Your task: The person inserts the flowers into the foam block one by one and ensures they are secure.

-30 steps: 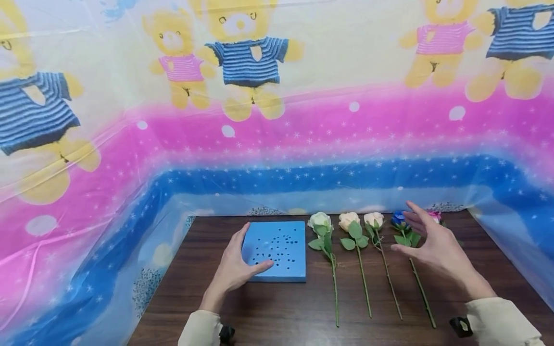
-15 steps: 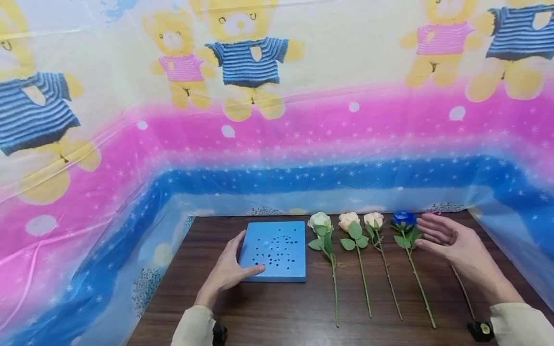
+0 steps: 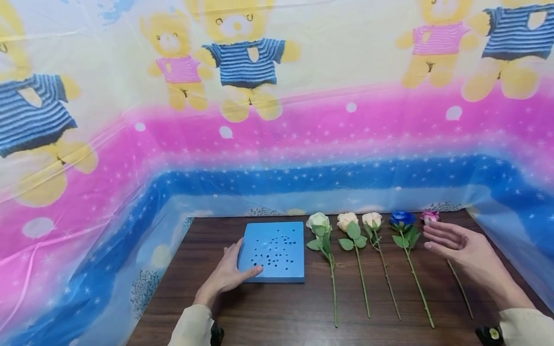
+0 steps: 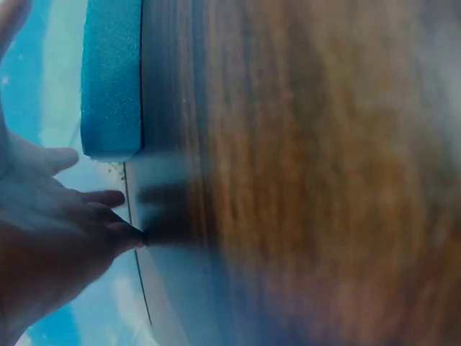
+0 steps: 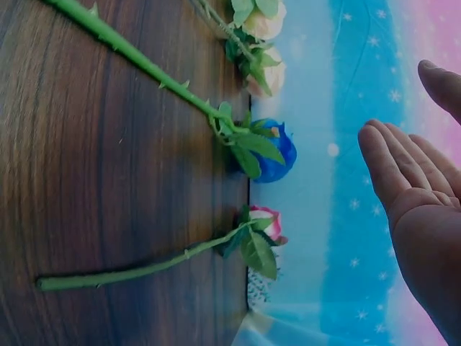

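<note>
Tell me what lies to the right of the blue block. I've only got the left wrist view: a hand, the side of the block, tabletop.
Observer: To the right of the blue block, the head view shows five roses in a row on the wooden table.
Operator: Is the right hand holding one?
Observer: No. The right wrist view shows it holding nothing, fingers extended.
Operator: Block's top plain?
Observer: No. The head view shows its upper face dotted with many small dark holes.
</note>
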### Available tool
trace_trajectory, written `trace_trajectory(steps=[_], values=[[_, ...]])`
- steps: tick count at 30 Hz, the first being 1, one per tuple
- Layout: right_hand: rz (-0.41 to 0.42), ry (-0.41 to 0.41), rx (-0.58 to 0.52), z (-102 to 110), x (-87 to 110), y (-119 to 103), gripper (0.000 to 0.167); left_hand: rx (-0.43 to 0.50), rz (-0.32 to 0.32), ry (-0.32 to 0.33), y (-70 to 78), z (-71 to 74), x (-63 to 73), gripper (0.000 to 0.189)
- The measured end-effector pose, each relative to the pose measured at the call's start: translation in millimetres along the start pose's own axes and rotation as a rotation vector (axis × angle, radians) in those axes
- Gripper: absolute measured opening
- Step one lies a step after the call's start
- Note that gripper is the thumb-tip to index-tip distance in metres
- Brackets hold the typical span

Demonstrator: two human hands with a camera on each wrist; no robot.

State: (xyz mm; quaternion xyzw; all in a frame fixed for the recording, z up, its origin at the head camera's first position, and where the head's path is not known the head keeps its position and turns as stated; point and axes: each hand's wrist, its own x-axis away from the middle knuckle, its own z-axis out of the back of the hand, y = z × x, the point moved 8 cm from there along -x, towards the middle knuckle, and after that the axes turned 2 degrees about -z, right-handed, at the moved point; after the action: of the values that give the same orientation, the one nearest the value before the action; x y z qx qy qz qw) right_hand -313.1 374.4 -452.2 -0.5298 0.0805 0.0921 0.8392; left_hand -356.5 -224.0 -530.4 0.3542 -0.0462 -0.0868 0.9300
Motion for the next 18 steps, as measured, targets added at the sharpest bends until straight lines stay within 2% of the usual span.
trace_trajectory(steps=[3, 7, 11, 18], values=[[-0.024, -0.004, 0.012, 4.0, 2.0, 6.3, 0.067, -0.05, 0.013, -0.027, -0.1, -2.2, 0.5, 0.121], [-0.03, 0.002, 0.026, 5.7, 6.5, 14.1, 0.065, -0.099, 0.003, -0.032, 1.6, -1.1, 0.2, 0.119], [-0.043, 0.002, 0.032, 8.0, 8.9, 20.0, 0.064, -0.114, 0.024, -0.043, -1.4, -2.0, 0.6, 0.118], [-0.028, -0.023, -0.05, 9.0, 12.1, 31.7, 0.058, -0.119, 0.054, -0.07, -6.9, -3.5, 0.4, 0.119]])
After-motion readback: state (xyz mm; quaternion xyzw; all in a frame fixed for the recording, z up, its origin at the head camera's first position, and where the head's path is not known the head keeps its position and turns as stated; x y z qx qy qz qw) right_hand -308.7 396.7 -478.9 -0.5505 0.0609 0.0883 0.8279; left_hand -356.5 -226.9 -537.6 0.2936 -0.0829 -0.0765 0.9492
